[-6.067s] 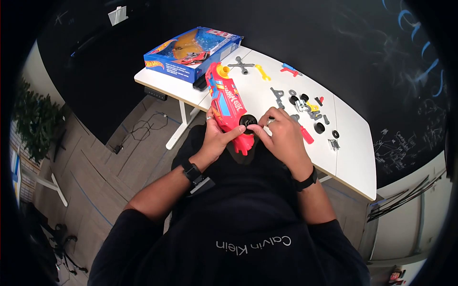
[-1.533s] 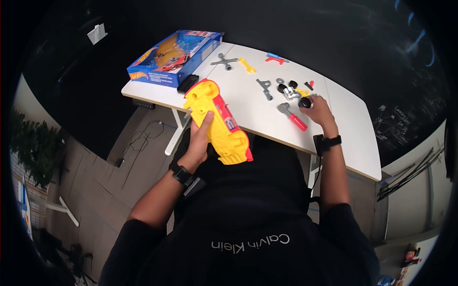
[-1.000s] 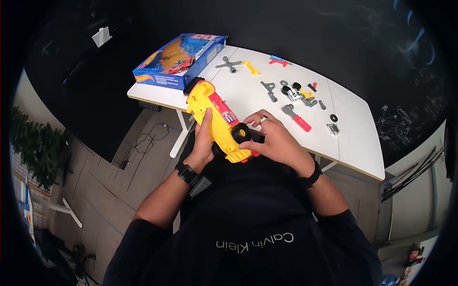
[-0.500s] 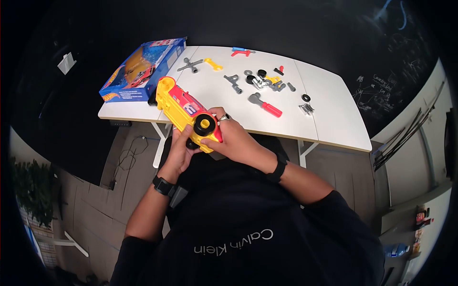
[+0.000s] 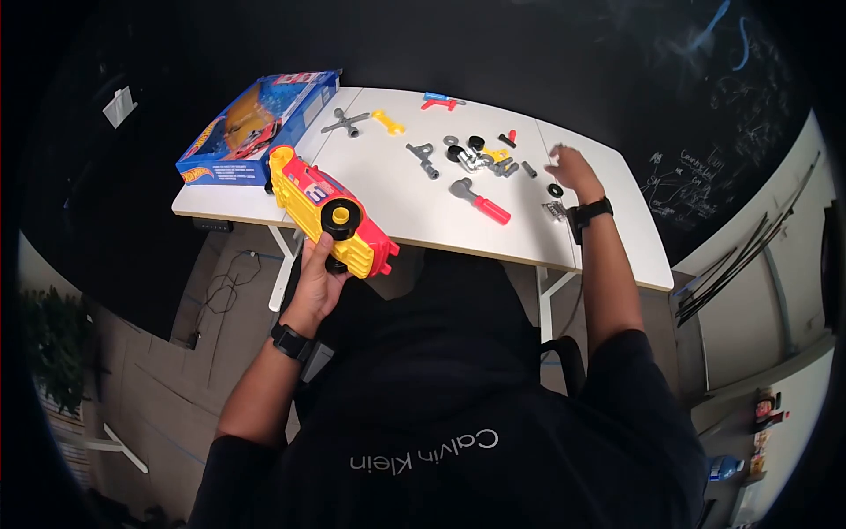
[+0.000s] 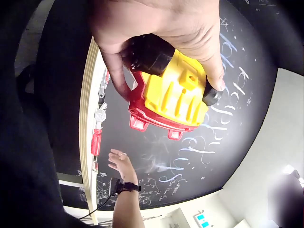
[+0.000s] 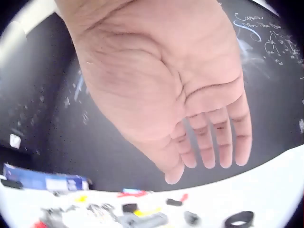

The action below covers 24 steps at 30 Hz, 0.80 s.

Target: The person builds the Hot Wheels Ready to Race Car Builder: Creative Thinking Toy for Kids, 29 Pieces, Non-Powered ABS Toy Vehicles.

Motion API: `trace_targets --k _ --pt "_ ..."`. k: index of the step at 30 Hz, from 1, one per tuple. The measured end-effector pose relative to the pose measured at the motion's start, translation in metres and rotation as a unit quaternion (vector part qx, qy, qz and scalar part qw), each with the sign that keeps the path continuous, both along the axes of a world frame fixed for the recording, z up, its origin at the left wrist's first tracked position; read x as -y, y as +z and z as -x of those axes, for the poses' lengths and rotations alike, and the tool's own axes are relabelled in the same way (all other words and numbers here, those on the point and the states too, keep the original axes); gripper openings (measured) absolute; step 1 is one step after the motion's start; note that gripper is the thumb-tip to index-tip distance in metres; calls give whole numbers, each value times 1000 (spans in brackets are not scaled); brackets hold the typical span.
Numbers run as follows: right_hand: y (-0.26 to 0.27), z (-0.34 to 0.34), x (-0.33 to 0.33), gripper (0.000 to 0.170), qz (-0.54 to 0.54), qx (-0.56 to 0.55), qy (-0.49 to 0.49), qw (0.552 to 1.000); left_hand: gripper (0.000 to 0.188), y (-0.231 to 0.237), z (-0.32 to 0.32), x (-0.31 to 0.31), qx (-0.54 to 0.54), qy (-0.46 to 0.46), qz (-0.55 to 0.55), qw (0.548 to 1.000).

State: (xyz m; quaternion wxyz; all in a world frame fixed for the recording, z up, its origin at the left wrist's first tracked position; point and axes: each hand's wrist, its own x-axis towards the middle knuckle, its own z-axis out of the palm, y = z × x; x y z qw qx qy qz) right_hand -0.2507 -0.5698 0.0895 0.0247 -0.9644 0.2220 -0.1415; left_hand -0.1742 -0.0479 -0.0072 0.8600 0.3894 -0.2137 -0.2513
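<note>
car [image 5: 304,194] above the table's [image 5: 397,212] near edge, the left hand [image 5: 319,280] pinching its wheeled end, thumb by the black wheel [image 5: 354,218], probably tilted to show the yellow underside; the right hand [image 5: 577,172], holding nothing, stretches its fingers straight. blue box [image 5: 236,173] reads "hot wheels", shirt [image 5: 441,414] "calvin klein", blackboard [image 6: 213,147] "happy".

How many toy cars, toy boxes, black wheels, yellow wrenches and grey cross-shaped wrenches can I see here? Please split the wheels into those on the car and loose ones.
Red-and-yellow toy car: 1
Hot Wheels box: 1
Black wheels on the car: 2
Loose black wheels: 3
Yellow wrench: 1
Grey cross-shaped wrench: 1
Total in sight: 9
</note>
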Motion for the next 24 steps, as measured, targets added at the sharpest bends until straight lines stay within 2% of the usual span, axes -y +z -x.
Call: trace_targets --k 1,4,8,10,11,13,14,15,19,21,24 --pt "-17 -1 28 46 33 -18 -19 999 66 1 1 0 5 4 -3 1000" --pt "-45 9 54 56 -45 -96 -50 993 68 -1 2 0 6 9 -4 1000" --pt "-62 8 62 48 -62 -82 -31 994 76 4 4 0 32 -2 -12 999" --pt "-62 3 61 44 -30 -39 -13 999 79 2 5 3 40 0 -3 999" --pt "-50 -1 48 38 -2 -39 24 999 80 2 3 3 42 -11 3 999" --pt "-17 -7 -4 36 -13 74 99 992 81 -2 3 6 55 7 -5 998" --pt "7 -6 -47 36 -113 109 121 980 80 0 7 6 56 12 -25 998" --pt "29 -1 -96 37 -213 142 138 957 70 -5 5 4 22 -5 -11 1000" --pt "77 27 -240 42 -211 142 436 863 71 -2 7 5 29 -3 -27 999" --pt "82 38 -286 42 -197 123 503 832 74 3 8 7 38 5 -26 999" --pt "72 39 -320 43 -194 118 518 824 81 3 7 6 55 4 -16 998"
